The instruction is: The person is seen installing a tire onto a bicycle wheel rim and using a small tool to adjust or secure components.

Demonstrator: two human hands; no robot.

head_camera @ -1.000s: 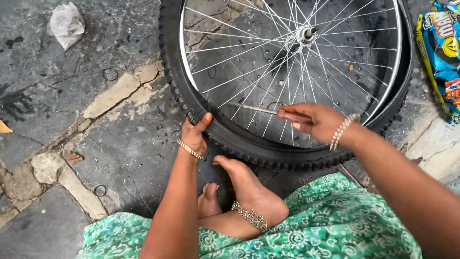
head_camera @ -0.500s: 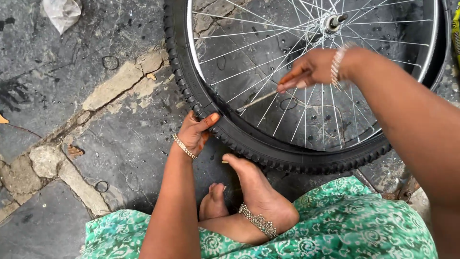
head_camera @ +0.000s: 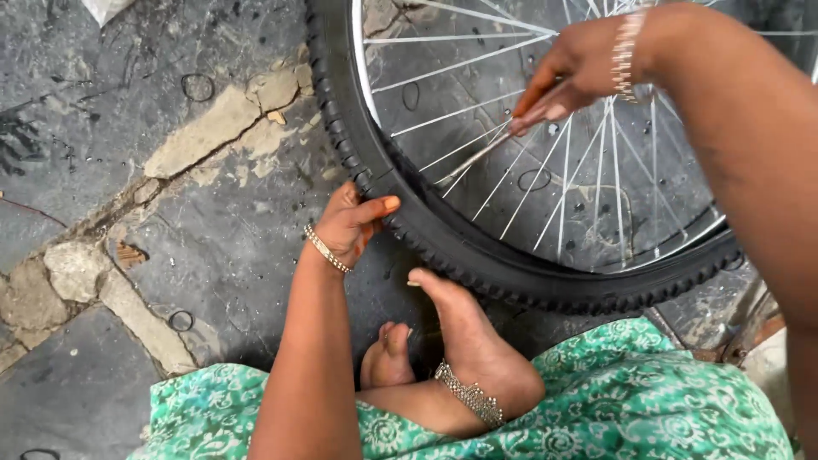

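A bicycle wheel with a knobbly black tyre (head_camera: 477, 264) and silver spokes lies flat on the stone floor. My left hand (head_camera: 351, 223) grips the outer edge of the tyre at its near left side, thumb on top. Over the spokes, my right hand (head_camera: 573, 72) pinches the upper end of a thin metal tool (head_camera: 474, 158). The tool slants down to the left, and its tip rests at the inner rim close to my left hand. My bare foot (head_camera: 464, 341), wearing an anklet, presses against the tyre's near edge.
The floor (head_camera: 128, 111) is cracked dark stone with pale mortar patches. Small rubber rings (head_camera: 198, 85) lie scattered on it, one (head_camera: 180, 320) near my knee. My green patterned garment (head_camera: 596, 400) fills the bottom of the view.
The view has shifted closer and to the right. My right hand has lifted away from the rim toward the wheel's middle, still holding the tool. My left hand stays on the tyre.
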